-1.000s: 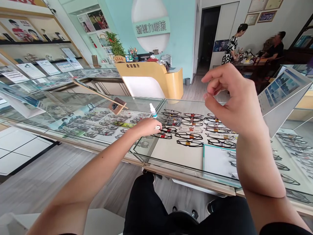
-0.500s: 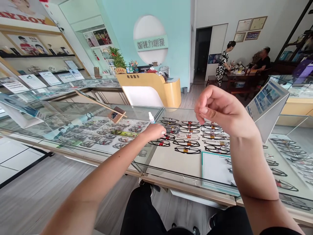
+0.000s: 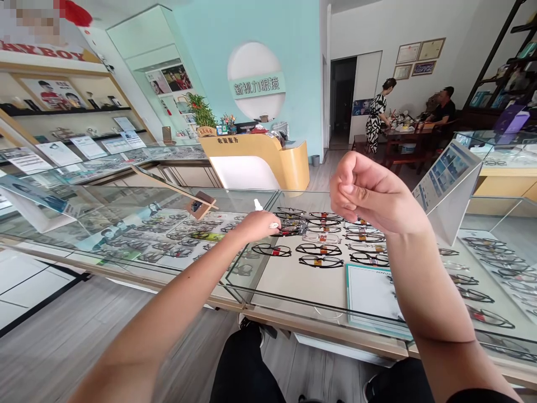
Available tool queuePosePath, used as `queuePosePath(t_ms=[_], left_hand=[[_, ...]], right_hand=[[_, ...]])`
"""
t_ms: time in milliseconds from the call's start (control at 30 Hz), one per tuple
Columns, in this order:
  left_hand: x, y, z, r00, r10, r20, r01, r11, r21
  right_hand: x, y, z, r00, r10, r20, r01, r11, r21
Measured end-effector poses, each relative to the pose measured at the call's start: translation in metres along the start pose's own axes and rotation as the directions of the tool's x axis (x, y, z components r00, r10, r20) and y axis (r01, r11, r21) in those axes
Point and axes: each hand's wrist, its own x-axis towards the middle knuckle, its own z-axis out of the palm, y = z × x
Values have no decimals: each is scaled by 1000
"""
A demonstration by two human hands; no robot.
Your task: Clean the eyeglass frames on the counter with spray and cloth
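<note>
Low over the glass counter, my left hand [image 3: 260,225] is closed, with a small white thing [image 3: 274,225] showing at its fingers that I cannot make out. Just behind it rises the white tip of a small bottle [image 3: 257,205]; whether the hand touches the bottle is unclear. My right hand [image 3: 363,190] is raised above the counter at the right, thumb and fingers curled together; anything between them is hidden. Rows of eyeglasses [image 3: 321,261] lie under the glass around both hands.
A wooden stand [image 3: 201,205] rests on the counter [image 3: 293,294] at the left. Farther right stands a white display card [image 3: 455,193]. Beyond the counter are a yellow reception desk [image 3: 296,165] and two people [image 3: 376,120] near a table.
The view has shifted slightly. My left hand now covers more of the bottle, leaving only its tip visible. The fingers of my right hand have curled in more tightly.
</note>
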Motion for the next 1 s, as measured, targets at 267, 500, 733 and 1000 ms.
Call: queuePosePath(t_ms=[267,500,733,1000], left_hand=[[-1,16,-16,967,-43,-250,-76,892,-446],[20,59,-17,870,-138,-474,-290,633,-718],[68,100,5,841,-246,-483,-380,369,-848],[85,130,30,803,-292,-519,-464,240,-853]], right_hand=[[2,-2,5,996,65,61,-78,961,267],[-1,20,-2,991,132,-5,-123,937,326],[-32,74,-29,950,192,-248,-98,932,349],[-50,110,-50,912,220,-346,-137,959,249]])
